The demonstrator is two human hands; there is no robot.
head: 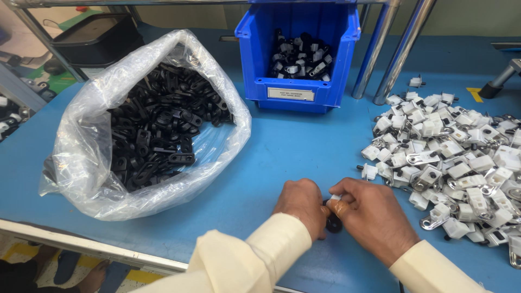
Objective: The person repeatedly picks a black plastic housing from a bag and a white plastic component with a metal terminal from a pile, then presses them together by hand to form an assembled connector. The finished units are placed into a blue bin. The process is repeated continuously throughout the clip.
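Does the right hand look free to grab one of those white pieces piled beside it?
Probably yes. The pile of white pieces lies on the table right beside the right hand, nothing between them. But that hand and the left hand are both holding a small black part.

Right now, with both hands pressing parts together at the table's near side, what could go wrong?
The black part is mostly hidden between the left hand and right hand, so misalignment or a pinched finger may go unnoticed. The right sleeve sits close to the loose white parts pile and could sweep some off the table.
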